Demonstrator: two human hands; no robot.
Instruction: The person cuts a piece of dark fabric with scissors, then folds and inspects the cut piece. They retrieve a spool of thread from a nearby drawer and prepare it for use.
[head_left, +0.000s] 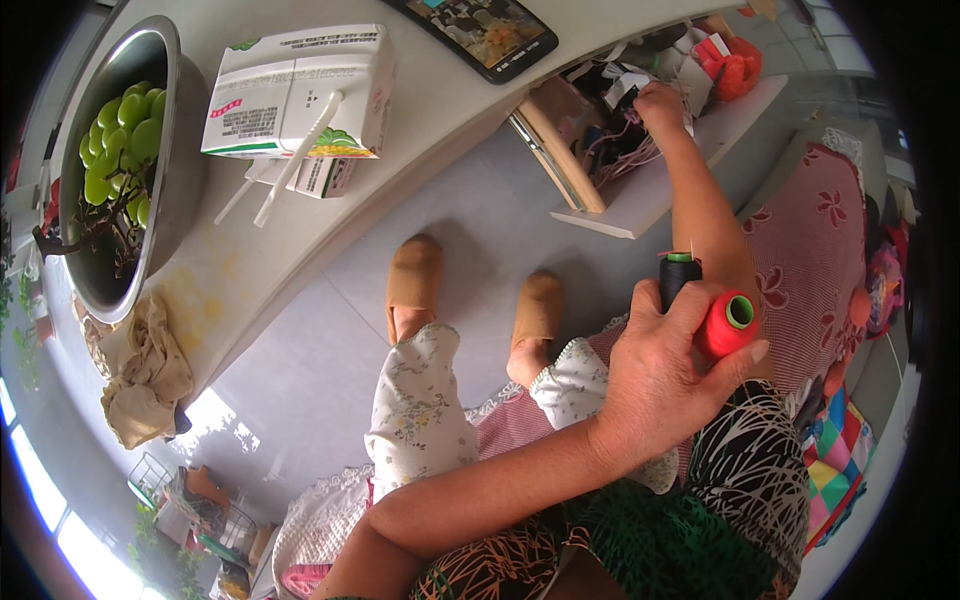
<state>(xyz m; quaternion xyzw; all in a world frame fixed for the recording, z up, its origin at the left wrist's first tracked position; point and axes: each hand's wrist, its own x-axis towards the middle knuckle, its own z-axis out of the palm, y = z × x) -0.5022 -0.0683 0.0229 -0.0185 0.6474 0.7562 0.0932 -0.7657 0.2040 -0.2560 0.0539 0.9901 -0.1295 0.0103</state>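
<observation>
My left hand (660, 367) grips two thread spools above my lap. The black thread spool (679, 279) stands upright between the fingers, its green core end up. A thin needle-like sliver shows at its top. Beside the thumb, a red thread spool (724, 327) tilts outward, its hollow green core facing up. My right hand (661, 109) reaches into an open drawer (566, 154) with the fingers bent down. Near its fingertips lie white scraps (628, 84) and tangled pinkish cords (634, 154). What those fingers hold, if anything, is hidden.
A table (420, 120) carries a phone (487, 34), a white carton (300, 90), and a steel bowl (166, 187) of green grapes (124, 139). A crumpled cloth (142, 375) hangs over its edge. A red item (739, 67) lies in the drawer. The drawer front juts towards the pink-covered seat (810, 247).
</observation>
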